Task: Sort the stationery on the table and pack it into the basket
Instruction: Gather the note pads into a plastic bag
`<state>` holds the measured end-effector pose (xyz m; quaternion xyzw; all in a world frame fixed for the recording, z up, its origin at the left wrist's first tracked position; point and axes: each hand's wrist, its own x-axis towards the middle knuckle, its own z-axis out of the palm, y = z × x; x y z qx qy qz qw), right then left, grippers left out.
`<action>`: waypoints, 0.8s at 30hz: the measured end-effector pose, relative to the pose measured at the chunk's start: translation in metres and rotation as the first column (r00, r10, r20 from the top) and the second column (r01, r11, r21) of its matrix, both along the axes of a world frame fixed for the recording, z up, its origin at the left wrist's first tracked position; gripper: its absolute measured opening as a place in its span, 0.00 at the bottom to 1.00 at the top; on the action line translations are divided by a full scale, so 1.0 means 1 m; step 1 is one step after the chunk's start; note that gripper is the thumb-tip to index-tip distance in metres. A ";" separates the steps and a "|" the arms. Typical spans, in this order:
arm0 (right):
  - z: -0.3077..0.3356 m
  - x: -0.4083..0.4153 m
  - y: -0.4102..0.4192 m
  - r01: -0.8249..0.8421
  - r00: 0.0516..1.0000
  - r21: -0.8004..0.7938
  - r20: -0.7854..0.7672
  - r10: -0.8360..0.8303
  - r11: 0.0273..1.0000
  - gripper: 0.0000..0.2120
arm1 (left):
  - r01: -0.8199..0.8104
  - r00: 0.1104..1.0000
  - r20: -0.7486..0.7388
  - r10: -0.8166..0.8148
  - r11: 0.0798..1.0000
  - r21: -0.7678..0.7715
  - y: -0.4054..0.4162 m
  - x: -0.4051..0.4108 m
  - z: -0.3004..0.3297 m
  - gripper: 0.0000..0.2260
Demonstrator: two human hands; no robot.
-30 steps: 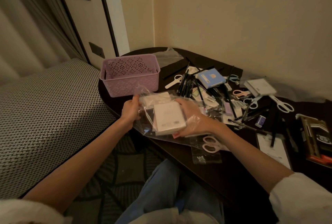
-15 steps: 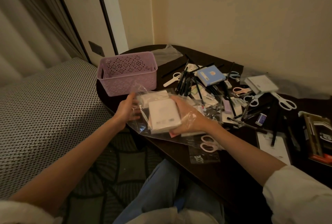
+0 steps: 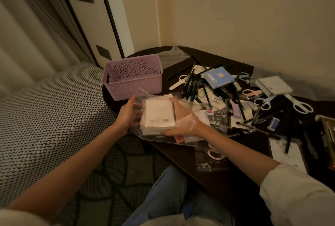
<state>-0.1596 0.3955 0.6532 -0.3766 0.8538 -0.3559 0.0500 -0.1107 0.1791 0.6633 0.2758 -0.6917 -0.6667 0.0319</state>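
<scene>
- Dim corner room, dark rounded table against cream wall; woven-pattern bench to the left of the hands.
- Right hand inside a clear plastic bag, fingers curled round the right and near edges of a white notepad stack; thumb along the near edge, film lying over the knuckles.
- Left hand at the bag's left side, fingers curled on the film at the opening; whether fingertips also touch the stack: cannot tell through the plastic.
- Stack held between the two hands, above the table's near-left edge, roughly flat, slightly tilted toward the camera; long axis running away from the body, toward the basket.
- Pink perforated basket directly beyond the fingertips, just past the bag's far edge, near but not touching; inside appears empty.
- Left hand the nearer of the two to the basket; right hand carrying the load.
- Judgement: step in hand is bagging or freeing the pads; coming move turns on a short forward and upward carry over the near wall, stack's long axis roughly crossing the basket's length, so a quarter turn probably wanted.
- Right of the right hand, well apart: blue booklet, dark pens, white scissors, pink scissors, all unsorted.
- Risk: loose film snagging the rim.
</scene>
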 end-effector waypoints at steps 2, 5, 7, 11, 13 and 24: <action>0.002 -0.001 0.000 -0.030 0.999 0.032 -0.041 0.031 0.999 0.46 | -0.006 1.000 -0.018 -0.003 0.889 -0.457 -0.008 -0.002 0.002 0.23; 0.003 -0.001 -0.004 -0.078 0.990 0.111 -0.109 0.090 0.991 0.50 | -0.113 0.944 -0.237 -0.231 0.448 -0.887 -0.009 -0.008 0.018 0.18; 0.005 0.000 -0.004 -0.084 0.983 0.121 -0.150 0.102 0.989 0.52 | 0.016 0.845 -0.180 -0.504 0.360 -0.933 0.003 -0.023 0.039 0.13; 0.013 0.003 -0.001 -0.091 0.961 0.081 -0.255 0.109 0.993 0.51 | 0.598 0.647 0.346 -0.680 0.170 -0.783 0.018 -0.071 0.060 0.09; 0.014 0.003 -0.002 -0.063 0.964 0.145 -0.246 0.098 0.987 0.53 | 0.712 0.582 0.475 -0.661 0.132 -0.690 0.015 -0.086 0.060 0.09; 0.004 0.009 0.005 -0.115 0.993 0.044 0.016 0.114 0.992 0.35 | 0.818 0.486 0.478 -0.732 0.188 -0.544 0.009 -0.107 0.032 0.05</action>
